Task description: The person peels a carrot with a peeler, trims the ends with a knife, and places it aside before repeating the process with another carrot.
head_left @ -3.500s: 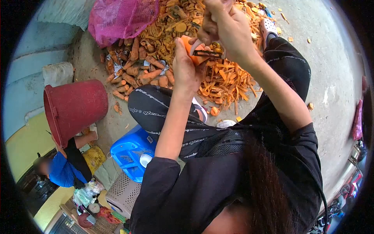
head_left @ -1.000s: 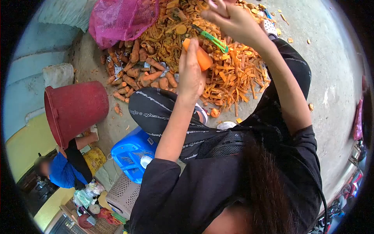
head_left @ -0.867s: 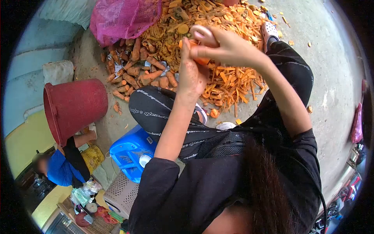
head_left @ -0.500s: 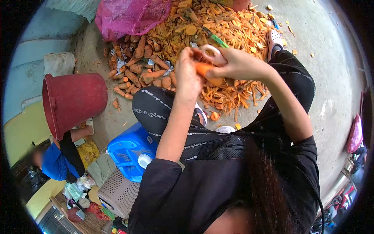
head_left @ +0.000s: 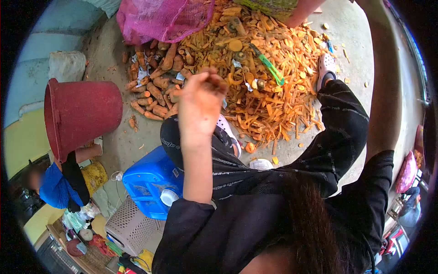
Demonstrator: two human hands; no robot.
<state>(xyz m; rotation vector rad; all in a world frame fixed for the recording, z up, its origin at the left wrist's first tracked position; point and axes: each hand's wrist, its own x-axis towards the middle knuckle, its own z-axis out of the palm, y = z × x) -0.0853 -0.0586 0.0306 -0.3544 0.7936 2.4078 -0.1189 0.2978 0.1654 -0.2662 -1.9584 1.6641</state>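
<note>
My left hand [head_left: 201, 102] is raised over the edge of the carrots, its fingers curled; what they hold, if anything, is hidden. My right arm stretches up along the right side, and its hand is outside the view. Beneath and beyond my left hand lie whole carrots [head_left: 155, 93] and a wide heap of orange peelings [head_left: 269, 109]. A green-handled knife [head_left: 269, 66] rests on the heap.
A pink mesh sack [head_left: 164, 20] lies behind the carrots. On the left are a red bucket [head_left: 84, 116], a blue jug [head_left: 148, 182], a grey perforated basket [head_left: 132, 228] and a seated person [head_left: 61, 187]. Another person's arm [head_left: 303, 13] reaches in at the top.
My hands have separated. The right one has swung out past the top right, and the left has moved slightly left. The orange carrot and pale ring-shaped tool between them no longer show.
</note>
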